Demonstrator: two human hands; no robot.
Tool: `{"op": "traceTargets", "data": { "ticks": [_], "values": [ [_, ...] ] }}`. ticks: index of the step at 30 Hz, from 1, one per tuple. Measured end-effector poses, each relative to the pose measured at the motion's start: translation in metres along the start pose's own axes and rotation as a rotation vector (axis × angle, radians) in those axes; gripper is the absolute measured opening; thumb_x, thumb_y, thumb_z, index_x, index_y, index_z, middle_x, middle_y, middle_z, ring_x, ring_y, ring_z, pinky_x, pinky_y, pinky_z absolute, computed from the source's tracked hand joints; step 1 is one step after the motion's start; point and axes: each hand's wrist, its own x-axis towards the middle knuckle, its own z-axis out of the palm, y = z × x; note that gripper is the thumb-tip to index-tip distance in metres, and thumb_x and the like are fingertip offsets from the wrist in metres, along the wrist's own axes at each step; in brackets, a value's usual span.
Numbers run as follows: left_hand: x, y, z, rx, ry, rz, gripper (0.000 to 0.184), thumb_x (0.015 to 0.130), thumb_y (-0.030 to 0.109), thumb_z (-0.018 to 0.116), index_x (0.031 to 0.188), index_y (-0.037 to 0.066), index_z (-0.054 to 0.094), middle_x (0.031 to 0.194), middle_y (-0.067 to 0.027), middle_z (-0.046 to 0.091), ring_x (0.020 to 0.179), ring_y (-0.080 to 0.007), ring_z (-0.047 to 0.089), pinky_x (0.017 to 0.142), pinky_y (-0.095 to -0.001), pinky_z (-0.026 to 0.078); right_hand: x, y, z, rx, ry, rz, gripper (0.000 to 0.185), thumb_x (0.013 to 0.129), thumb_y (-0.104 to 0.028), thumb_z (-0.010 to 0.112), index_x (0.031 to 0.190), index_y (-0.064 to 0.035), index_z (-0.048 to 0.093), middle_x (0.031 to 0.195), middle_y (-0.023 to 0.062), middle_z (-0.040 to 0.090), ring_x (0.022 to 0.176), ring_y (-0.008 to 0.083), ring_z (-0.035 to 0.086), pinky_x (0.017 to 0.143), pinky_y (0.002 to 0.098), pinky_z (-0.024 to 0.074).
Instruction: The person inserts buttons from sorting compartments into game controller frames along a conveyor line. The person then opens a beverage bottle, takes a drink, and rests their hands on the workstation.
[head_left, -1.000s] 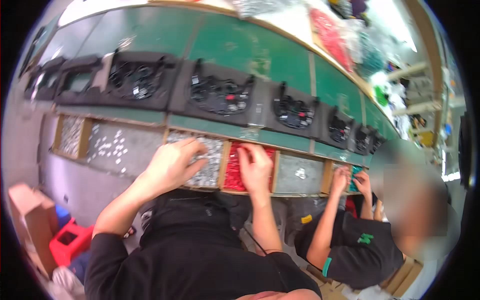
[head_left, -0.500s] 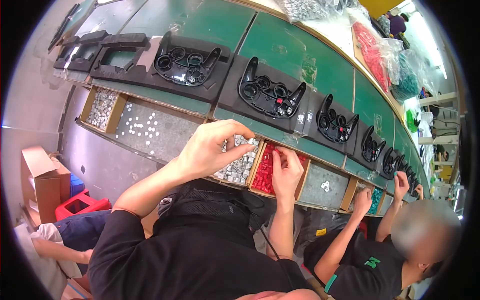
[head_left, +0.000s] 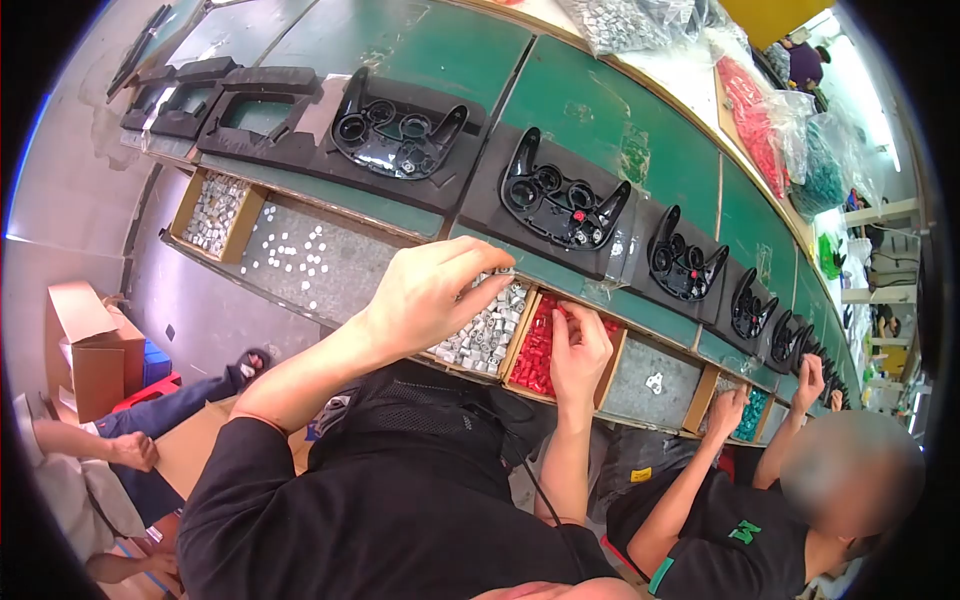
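The right hand (head_left: 582, 350) curls over the red-button box (head_left: 608, 381); the left hand (head_left: 430, 298), curled left of it, blocks some grey buttons (head_left: 485, 342); anything pinched is unclear. Beyond the box lies a black shell (head_left: 548, 207).

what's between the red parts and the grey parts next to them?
Just a brown divider; the head view shows it separating the red parts from the grey parts.

Hands (head_left: 425, 298) at boxed pieces (head_left: 487, 338), black shells (head_left: 545, 210) beyond
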Motion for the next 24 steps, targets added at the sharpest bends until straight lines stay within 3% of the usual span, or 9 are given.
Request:
{"op": "traceTargets", "data": {
  "ticks": [14,18,21,24],
  "values": [
    [0.016,-0.003,-0.014,-0.060,-0.079,-0.106,0.015,0.097,0.005,0.081,0.111,0.001,0.076,0.109,-0.0138,0.076,0.086,-0.0267,0.076,0.074,-0.0369,0.060,0.001,-0.010,0.006,0.024,-0.001,0.029,0.012,0.097,0.001,0.081,0.109,0.0022,0.078,0.096,0.0092,0.076,0.069,0.0126,0.063,0.061,0.0290,0.0485],
    [0.036,-0.025,-0.020,0.065,0.026,0.091,0.021,0.098,0.008,0.081,0.117,0.000,0.076,0.111,-0.0124,0.076,0.085,-0.0246,0.076,0.074,-0.0368,0.060,0.002,-0.016,0.008,0.039,0.002,0.041,0.012,0.098,0.001,0.080,0.110,0.0022,0.078,0.094,0.0090,0.075,0.070,0.0127,0.064,0.062,0.0287,0.0489],
    [0.048,-0.027,-0.040,0.126,0.058,-0.019,0.023,0.098,0.008,0.081,0.119,0.000,0.076,0.108,-0.0126,0.077,0.081,-0.0237,0.075,0.073,-0.0361,0.059,0.001,-0.023,0.006,0.017,-0.023,0.107,0.013,0.097,-0.003,0.080,0.109,-0.0008,0.078,0.100,0.0140,0.078,0.081,0.0279,0.075,0.076,0.0397,0.0585],
    [0.058,-0.041,-0.069,0.215,0.153,-0.099,0.022,0.097,0.008,0.081,0.117,0.001,0.077,0.110,-0.0122,0.080,0.078,-0.0217,0.074,0.073,-0.0345,0.059,0.000,-0.020,0.008,0.042,-0.011,0.115,0.013,0.097,-0.003,0.080,0.109,-0.0001,0.078,0.101,0.0154,0.078,0.083,0.0298,0.075,0.077,0.0406,0.0588]
  ]
}}
